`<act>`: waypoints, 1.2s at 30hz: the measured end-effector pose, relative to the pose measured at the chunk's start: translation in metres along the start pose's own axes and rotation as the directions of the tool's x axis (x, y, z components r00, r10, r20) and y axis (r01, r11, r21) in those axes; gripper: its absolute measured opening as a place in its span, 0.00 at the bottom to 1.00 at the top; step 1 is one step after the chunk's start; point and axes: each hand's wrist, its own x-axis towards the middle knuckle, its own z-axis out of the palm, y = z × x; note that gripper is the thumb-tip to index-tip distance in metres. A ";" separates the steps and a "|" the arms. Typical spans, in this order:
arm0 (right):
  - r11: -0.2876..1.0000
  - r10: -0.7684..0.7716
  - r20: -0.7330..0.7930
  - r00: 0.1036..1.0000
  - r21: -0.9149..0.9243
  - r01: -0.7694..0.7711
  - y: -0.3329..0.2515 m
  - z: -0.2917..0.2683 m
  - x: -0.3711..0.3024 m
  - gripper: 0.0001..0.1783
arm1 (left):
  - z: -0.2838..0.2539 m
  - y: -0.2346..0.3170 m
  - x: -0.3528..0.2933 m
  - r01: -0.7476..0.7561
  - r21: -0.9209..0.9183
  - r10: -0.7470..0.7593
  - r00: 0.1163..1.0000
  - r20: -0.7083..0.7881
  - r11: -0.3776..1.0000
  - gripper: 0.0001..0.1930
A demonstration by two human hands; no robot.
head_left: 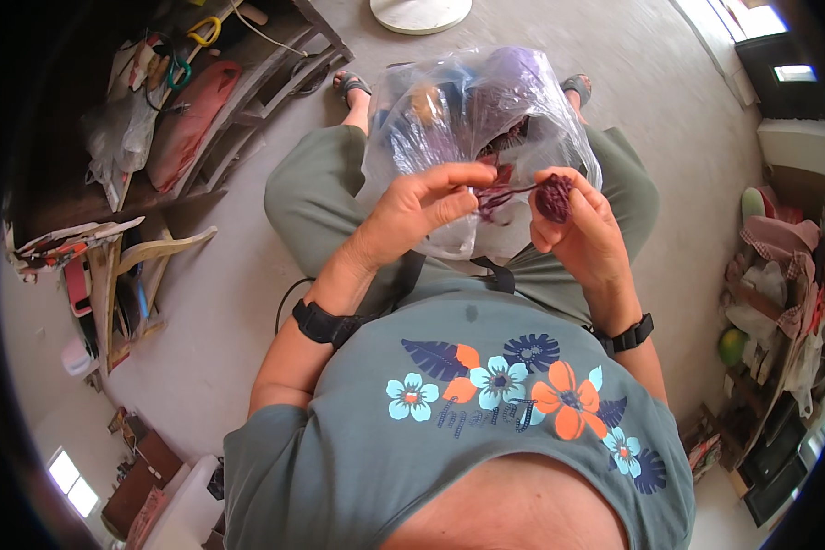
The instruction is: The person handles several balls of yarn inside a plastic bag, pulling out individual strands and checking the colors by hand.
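Observation:
Above my lap, my right hand [585, 229] holds a small dark maroon ball of yarn [554, 199] between thumb and fingers. From the ball, a maroon strand of yarn [507, 192] runs left to my left hand [422, 203], whose thumb and forefinger close on it. Just beyond both hands, a clear plastic bag [390, 151] rests between my knees. Through its film show purple, blue and orange-tan bundles, and dark red yarn lies at its opening. Where the strand ends behind my left fingers is hidden.
A wooden shelf unit [247, 115] at the left carries scissors [203, 32], a pink bag [188, 128] and other items. Farther ahead stands a round white base [420, 13]. Shelves with cloths and bags [768, 284] line the right side.

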 end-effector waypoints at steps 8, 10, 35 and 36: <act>1.000 -0.001 -0.028 1.000 -0.024 0.001 0.013 0.005 -0.001 0.20 | -0.024 -0.012 -0.011 -0.167 -0.400 0.136 0.985 -0.103 0.901 0.23; 1.000 0.011 -0.025 1.000 -0.022 -0.011 0.016 0.009 -0.002 0.19 | -0.023 -0.006 -0.012 -0.168 -0.413 0.103 0.979 -0.175 0.895 0.29; 0.984 0.174 -0.066 0.983 -0.025 -0.176 0.037 0.016 0.000 0.15 | -0.037 -0.029 -0.017 -0.185 -0.752 -0.015 0.968 -0.250 0.633 0.38; 0.984 0.173 -0.066 0.983 -0.024 -0.175 0.037 0.016 0.001 0.15 | -0.036 -0.030 -0.018 -0.184 -0.752 -0.015 0.968 -0.250 0.634 0.38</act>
